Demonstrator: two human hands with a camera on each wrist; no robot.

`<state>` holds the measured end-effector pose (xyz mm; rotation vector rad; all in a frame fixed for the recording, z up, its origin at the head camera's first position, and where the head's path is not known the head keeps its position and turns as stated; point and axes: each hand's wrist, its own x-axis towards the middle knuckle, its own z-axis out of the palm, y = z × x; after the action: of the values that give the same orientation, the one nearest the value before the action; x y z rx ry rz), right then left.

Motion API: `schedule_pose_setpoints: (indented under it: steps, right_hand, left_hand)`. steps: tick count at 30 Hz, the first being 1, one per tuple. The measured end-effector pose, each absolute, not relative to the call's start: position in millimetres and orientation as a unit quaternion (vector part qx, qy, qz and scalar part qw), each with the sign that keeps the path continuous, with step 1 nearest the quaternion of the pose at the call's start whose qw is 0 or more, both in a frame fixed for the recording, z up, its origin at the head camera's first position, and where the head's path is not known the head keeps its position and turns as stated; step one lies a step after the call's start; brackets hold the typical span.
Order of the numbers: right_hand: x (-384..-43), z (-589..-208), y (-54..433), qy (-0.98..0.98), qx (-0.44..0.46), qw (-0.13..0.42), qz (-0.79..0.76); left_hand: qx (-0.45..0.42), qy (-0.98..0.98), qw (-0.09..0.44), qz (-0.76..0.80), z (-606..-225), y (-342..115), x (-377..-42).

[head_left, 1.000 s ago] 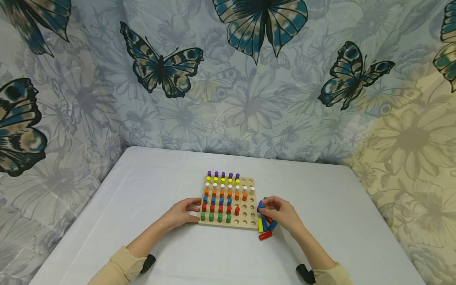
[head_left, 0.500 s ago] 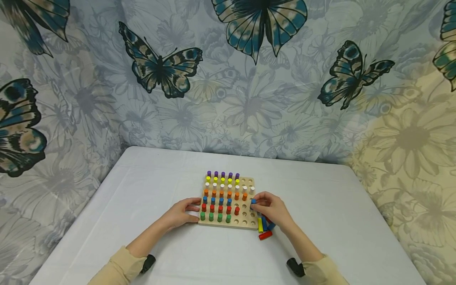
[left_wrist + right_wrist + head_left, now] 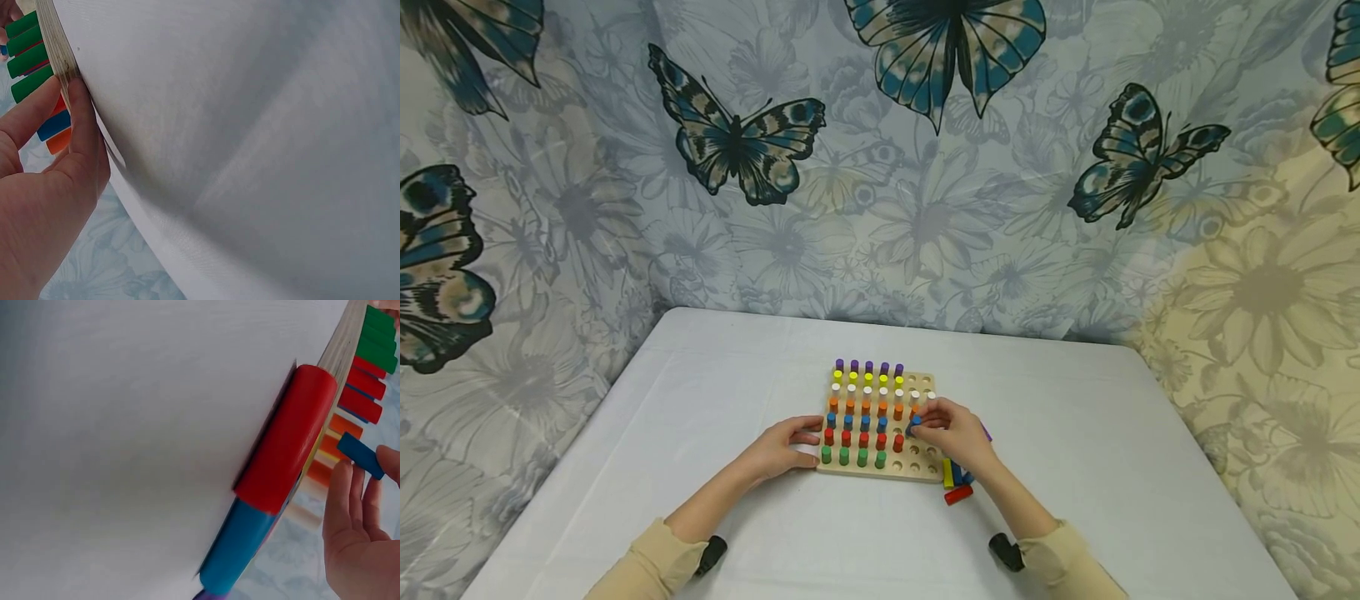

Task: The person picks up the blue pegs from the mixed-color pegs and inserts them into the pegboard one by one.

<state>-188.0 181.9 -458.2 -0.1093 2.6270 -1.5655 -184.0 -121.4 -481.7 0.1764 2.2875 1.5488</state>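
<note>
A wooden pegboard (image 3: 880, 473) carries rows of coloured pegs: purple, yellow, white, orange, blue, red and green. My left hand (image 3: 782, 450) rests against its left edge, thumb near the front corner and fingers farther back; in the left wrist view, that hand (image 3: 56, 162) touches the board edge beside the green pegs (image 3: 26, 59). With thumb and fingers my right hand (image 3: 958, 437) pinches a blue peg (image 3: 913, 426) over the right part of the blue row. In the right wrist view, this blue peg (image 3: 360, 455) is tilted between the fingertips.
Loose pegs lie along the board's right side, among them a red peg (image 3: 958, 496), a yellow peg (image 3: 947, 473) and blue ones, partly under my right hand. White cloth (image 3: 760, 358) covers the table. A butterfly-patterned wall hanging (image 3: 925, 208) stands behind.
My right hand has carried the blue peg left from the loose pile, past the board's right edge to over the blue row. My left hand has stayed at the left edge.
</note>
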Motion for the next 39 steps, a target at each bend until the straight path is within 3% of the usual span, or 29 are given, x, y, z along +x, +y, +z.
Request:
schedule_pose_setpoints:
  steps: [39]
  right_hand:
    - [-191.1,-463.1,166.2,0.878,-0.103,0.027,-0.466]
  left_hand:
    - [0.070,0.806,0.190,0.557,-477.6,-122.7,-181.4]
